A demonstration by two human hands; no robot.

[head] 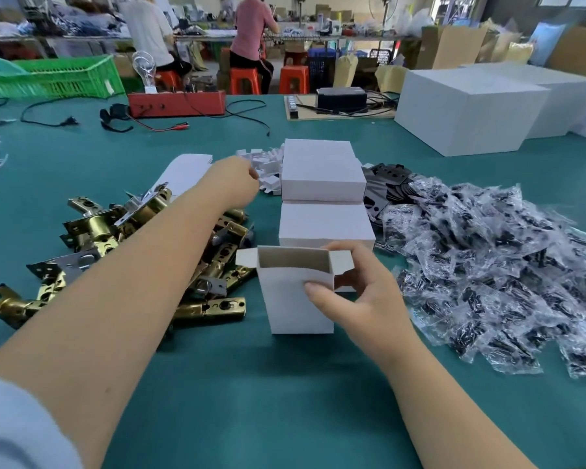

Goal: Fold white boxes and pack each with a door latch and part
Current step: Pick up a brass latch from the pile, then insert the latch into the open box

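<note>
Green table [251, 384]: right hand [359, 299] grips open box [295, 292].

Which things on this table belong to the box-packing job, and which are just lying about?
Job:
open white box in right hand
brass door latches
bagged parts
small white plastic parts, near left hand
closed white boxes
flat box blanks

Lying about:
red tester box
green crate
black cables

— Where does the open box [296, 292] stand?
— On the desk [251, 401], between the latch pile [132, 252] to its left and the bagged parts [487, 265] to its right.
— And behind it?
— Closed boxes [322, 198] in a row, running away from the viewer; small plastic pieces [266, 167] lie left of the far ones.
</note>
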